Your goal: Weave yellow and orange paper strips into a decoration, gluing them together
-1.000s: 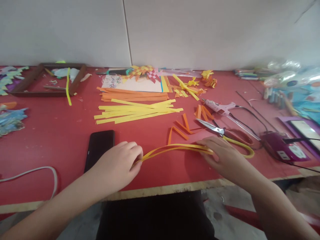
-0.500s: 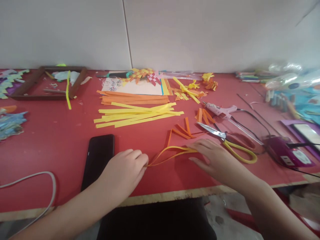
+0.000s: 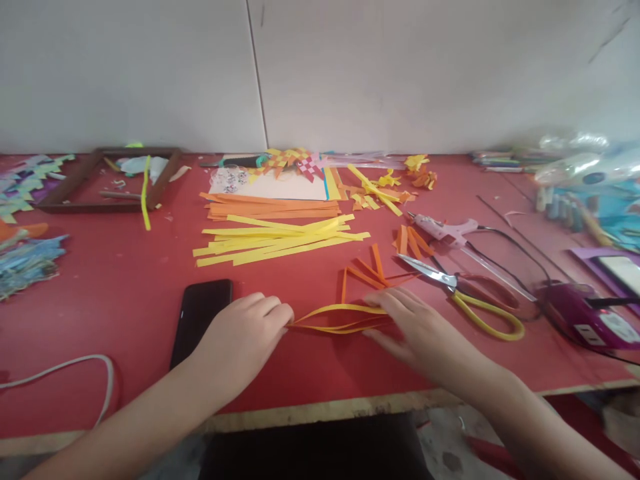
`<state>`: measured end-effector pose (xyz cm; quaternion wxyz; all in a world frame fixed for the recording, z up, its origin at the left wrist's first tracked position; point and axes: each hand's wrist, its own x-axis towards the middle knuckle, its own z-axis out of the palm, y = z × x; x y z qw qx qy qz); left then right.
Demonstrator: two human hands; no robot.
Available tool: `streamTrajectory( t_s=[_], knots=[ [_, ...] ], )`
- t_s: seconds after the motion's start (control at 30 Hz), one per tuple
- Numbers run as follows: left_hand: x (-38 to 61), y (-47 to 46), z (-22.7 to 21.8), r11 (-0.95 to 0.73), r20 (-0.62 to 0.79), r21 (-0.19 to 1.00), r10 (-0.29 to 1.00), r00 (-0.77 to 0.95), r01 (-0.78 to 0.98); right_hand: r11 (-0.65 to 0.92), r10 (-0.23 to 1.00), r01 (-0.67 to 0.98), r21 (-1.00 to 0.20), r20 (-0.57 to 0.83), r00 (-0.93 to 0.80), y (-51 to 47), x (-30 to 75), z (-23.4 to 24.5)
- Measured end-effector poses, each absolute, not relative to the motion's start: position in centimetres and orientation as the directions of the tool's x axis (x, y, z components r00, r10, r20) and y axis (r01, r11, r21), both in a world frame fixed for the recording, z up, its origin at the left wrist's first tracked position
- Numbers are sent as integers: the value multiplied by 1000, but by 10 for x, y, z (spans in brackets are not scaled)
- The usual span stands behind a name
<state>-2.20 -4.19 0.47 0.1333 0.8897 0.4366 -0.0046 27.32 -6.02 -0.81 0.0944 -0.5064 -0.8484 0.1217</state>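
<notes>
Several narrow yellow and orange paper strips (image 3: pixel 333 308) stretch between my hands over the red table, bowed apart in the middle and gathered at their left ends. My left hand (image 3: pixel 253 333) is closed in a pinch on those gathered ends. At the right ends, my right hand (image 3: pixel 413 327) has its thumb and fingers apart around the strips; its fingertips touch or nearly touch them, and the palm side is hidden. Just beyond the right hand lie loose orange strips (image 3: pixel 367 272). Scissors (image 3: pixel 457 287) with yellow and red handles rest to its right. A black phone (image 3: pixel 203 317) lies beside my left hand.
Flat yellow strips (image 3: pixel 280 237) and orange strips (image 3: pixel 273 208) lie farther back. A pink glue gun (image 3: pixel 445 230) with a cord is behind the scissors, near a purple power block (image 3: pixel 575 310). A brown frame (image 3: pixel 65 190) and a white cable (image 3: pixel 107 377) are on the left.
The strips are spread wider in the middle. My right hand has shifted slightly left, its thumb now nearer the lower strips. The view has tilted up a little.
</notes>
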Motion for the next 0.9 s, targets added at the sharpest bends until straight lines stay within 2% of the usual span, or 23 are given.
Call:
streamTrajectory(
  t_s=[0.2, 0.37, 0.7, 0.9],
  knots=[
    [-25, -42, 7, -511, -189, 323, 790, 584, 796, 499, 852, 807, -314, 7, -524, -61, 265, -14],
    [-27, -43, 3, -516, -155, 341, 794, 588, 786, 515, 844, 792, -329, 31, -535, -63, 267, -16],
    [-28, -45, -5, -617, -39, 321, 749, 661, 718, 589, 802, 742, -321, 118, -585, -71, 267, -13],
    [-22, -45, -5, -677, -19, 248, 712, 702, 693, 624, 774, 712, -321, 127, -621, -70, 265, -12]
  ],
)
